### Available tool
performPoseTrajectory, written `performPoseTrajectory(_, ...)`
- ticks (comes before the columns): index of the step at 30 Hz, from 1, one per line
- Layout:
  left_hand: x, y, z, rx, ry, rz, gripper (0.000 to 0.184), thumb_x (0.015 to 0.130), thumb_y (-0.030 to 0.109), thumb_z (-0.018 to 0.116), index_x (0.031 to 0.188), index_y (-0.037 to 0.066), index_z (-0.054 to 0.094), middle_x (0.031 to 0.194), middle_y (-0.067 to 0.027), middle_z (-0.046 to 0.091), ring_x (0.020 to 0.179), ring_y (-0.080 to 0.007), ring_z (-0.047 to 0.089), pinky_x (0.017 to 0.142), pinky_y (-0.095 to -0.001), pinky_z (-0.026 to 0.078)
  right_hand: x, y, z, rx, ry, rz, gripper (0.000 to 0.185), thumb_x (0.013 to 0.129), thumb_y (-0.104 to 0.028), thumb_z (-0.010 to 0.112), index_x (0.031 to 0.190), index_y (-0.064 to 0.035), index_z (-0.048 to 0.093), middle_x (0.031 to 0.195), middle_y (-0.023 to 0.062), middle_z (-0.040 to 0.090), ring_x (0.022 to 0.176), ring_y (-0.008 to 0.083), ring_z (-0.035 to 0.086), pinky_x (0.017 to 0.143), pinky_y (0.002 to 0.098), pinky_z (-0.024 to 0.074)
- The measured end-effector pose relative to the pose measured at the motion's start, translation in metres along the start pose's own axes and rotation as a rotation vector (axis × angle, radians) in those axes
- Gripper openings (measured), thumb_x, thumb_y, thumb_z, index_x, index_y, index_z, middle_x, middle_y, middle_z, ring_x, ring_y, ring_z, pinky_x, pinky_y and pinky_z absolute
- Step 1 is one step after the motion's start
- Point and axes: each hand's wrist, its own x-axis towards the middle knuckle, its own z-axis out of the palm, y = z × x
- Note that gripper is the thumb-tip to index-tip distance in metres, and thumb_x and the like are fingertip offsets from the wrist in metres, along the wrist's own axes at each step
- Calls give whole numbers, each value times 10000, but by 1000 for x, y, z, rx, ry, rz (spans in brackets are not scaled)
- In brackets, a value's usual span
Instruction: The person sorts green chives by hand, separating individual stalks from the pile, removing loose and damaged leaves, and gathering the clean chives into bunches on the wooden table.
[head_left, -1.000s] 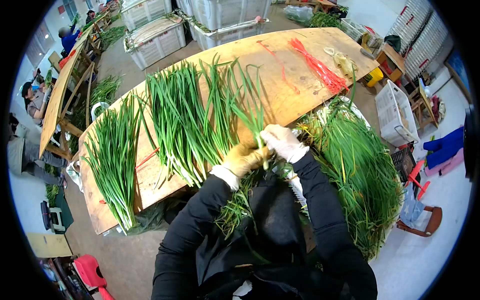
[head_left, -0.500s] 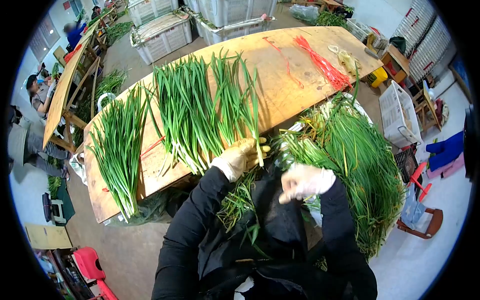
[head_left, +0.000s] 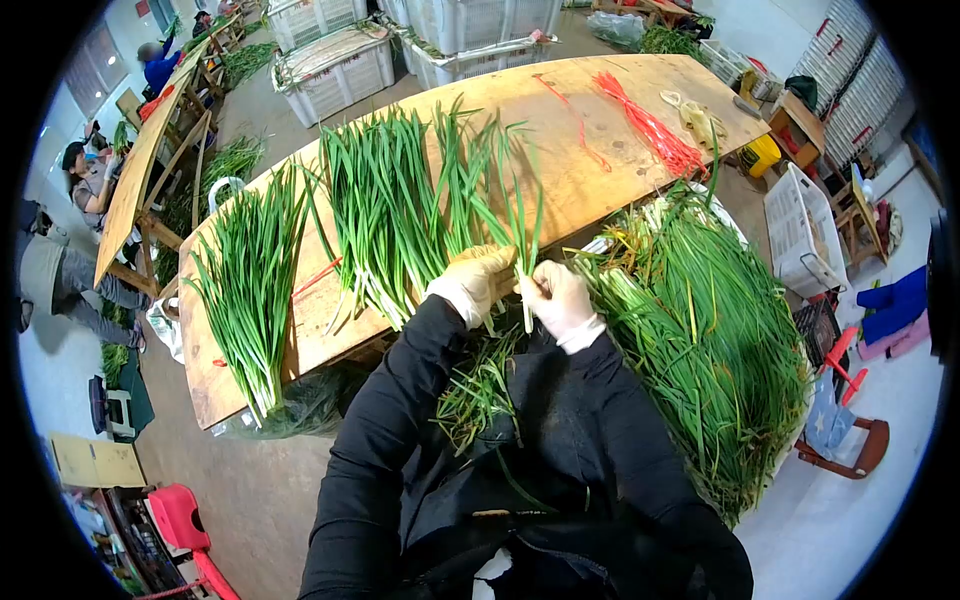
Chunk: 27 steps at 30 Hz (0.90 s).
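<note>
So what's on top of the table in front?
Green leaves, red strings, a crumpled yellowish thing and something dark near the edge. Whatever is under the leaves is hidden.

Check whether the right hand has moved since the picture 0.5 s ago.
Yes. Against the table, the right hand has moved forward and left, closer to its near edge, and is now beside the left hand.
</note>
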Motion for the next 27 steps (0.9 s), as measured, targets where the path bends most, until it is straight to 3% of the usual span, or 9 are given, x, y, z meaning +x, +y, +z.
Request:
performPoseTrajectory(6,8,15,-8,80,151,166,59,791,130,587,799,73,579,812,-56,635,685,-141,562,668,-289,422,-73,-7,5,17,156,-129,177,776,-157,568,634,-74,502,490,55,490,395,170,467,391,289,386)
performPoseTrajectory(9,-17,38,2,100,129,129,62,781,149,609,805,98,583,698,7,593,592,-97,494,602,-264,400,-133,21,7,-142,-530,43,289,797,-324,540,659,-71,526,561,78,528,497,193,542,527,335,449)
performPoseTrajectory(11,-10,32,-18,170,30,76,70,782,171,608,803,109,584,669,30,564,565,-91,461,578,-250,390,-115,7,-8,-106,-1258,539,343,829,-396,462,738,-81,561,601,71,569,541,200,567,566,338,457)
performPoseTrajectory(12,-8,27,-20,145,-29,73,76,786,183,603,800,111,583,677,31,567,572,-90,466,574,-251,387,-118,44,-2,-190,-826,-285,394,856,-416,403,785,-75,586,634,53,601,563,174,580,569,303,457)
performPoseTrajectory(13,-7,21,-21,117,-87,66,83,790,194,598,797,114,582,684,32,571,579,-89,471,570,-253,385,-100,29,-10,322,-520,352,459,870,-450,350,816,-65,593,652,49,606,591,144,580,580,272,458)
performPoseTrajectory(16,-4,4,-13,69,-228,73,121,780,211,604,827,108,561,738,25,579,659,-103,526,620,-252,415,-35,-25,-38,561,-486,362,512,870,-483,338,916,-38,586,693,5,576,551,54,454,496,181,334)
performPoseTrajectory(21,-6,7,-10,2,-279,43,282,783,253,603,966,52,527,983,-109,573,946,-229,539,817,-359,436,-2,-37,-12,743,-512,460,287,863,-279,483,781,-21,577,689,36,595,547,75,511,470,184,352)
performPoseTrajectory(25,-21,20,-1,272,-87,171,344,830,213,546,1077,-14,467,1051,-143,553,943,-236,554,787,-334,463,-1,-54,-13,-37,-412,197,292,796,-286,594,705,-12,554,614,19,550,505,96,467,482,214,377)
performPoseTrajectory(27,-18,20,-4,317,-102,179,283,831,155,539,1043,-27,489,959,-124,595,835,-203,591,716,-282,485,-2,-36,0,18,-428,211,325,746,-334,634,724,-16,569,598,61,547,557,112,512,520,274,400)
